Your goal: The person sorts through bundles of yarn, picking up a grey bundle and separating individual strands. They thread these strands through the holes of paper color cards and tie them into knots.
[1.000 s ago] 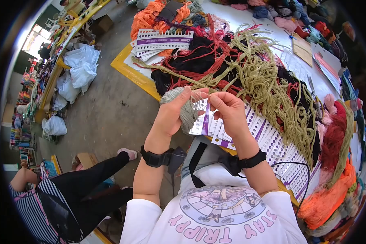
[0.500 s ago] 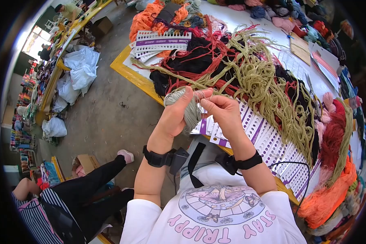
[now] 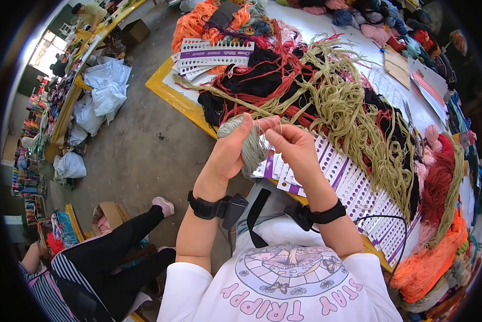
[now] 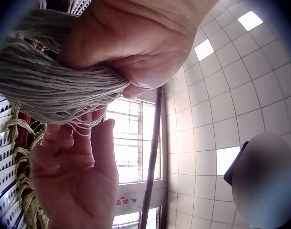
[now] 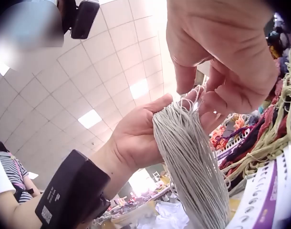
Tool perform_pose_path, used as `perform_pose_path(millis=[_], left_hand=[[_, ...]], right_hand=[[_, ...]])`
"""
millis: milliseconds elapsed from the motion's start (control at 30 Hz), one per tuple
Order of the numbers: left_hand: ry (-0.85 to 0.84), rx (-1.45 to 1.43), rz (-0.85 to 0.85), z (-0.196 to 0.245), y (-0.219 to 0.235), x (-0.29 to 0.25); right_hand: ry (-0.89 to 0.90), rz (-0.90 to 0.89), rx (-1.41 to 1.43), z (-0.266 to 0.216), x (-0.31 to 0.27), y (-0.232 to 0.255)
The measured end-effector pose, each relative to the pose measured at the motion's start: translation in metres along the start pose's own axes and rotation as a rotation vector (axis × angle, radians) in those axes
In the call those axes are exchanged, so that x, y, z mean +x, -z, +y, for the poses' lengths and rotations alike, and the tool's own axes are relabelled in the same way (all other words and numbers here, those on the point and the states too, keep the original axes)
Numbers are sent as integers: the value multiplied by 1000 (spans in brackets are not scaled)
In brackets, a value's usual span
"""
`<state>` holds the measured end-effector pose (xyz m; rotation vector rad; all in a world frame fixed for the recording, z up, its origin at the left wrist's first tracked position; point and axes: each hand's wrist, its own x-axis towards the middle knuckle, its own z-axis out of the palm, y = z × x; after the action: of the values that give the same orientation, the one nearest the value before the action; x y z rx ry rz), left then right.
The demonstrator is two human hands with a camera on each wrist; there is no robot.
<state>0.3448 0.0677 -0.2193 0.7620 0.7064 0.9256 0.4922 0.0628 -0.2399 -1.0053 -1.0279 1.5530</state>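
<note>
A skein of grey thread [image 3: 253, 151] hangs from my left hand [image 3: 227, 153], which grips it near its looped end between thumb and fingers. At that end my right hand [image 3: 300, 153] pinches a few thin strands with thumb and forefinger. Seen from the right wrist, the small loops [image 5: 198, 91] stick up among the right fingers, and the skein [image 5: 191, 157] drops in a thick bundle below. In the left wrist view the right hand [image 4: 76, 176] is palm up under the strands.
Punched white cards with purple bands [image 3: 348, 177] line the table's near side. Behind them lie olive thread [image 3: 337, 102], red thread and black cloth. Scissors [image 3: 409, 112] lie farther right, near orange thread [image 3: 434, 268]. A yellow edge [image 3: 176, 99] borders the table. Another person sits at the left.
My right hand has come slightly left, nearer the left hand and the looped end of the skein. The left hand keeps its grip on the grey thread.
</note>
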Motion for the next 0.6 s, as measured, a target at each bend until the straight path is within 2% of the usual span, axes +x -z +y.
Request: perform_pose_path(millis=[33, 233, 333, 400, 433, 467, 500, 533, 567, 600], left_hand=[[7, -2, -3, 0, 0, 1], [4, 17, -12, -1, 2, 3], [-91, 160, 52, -3, 5, 4], [-210, 332, 110, -13, 16, 9], [-193, 241, 123, -14, 20, 8], [-175, 149, 135, -12, 25, 6], [-157, 57, 147, -10, 33, 3], [-130, -227, 197, -14, 55, 0], [-183, -488, 206, -11, 82, -7], [-240, -814, 150, -7, 119, -18]], right_hand=[[73, -15, -46, 2, 1, -2], [25, 25, -26, 1, 0, -6], [209, 65, -188, 6, 3, -4], [446, 142, -421, 9, 4, -7], [564, 182, -538, 8, 4, -10], [470, 198, -596, 4, 0, -10], [335, 176, -260, -3, 0, -10], [196, 152, 74, -10, 1, -6], [55, 125, 408, -15, 3, 2], [31, 35, 559, -14, 10, 35]])
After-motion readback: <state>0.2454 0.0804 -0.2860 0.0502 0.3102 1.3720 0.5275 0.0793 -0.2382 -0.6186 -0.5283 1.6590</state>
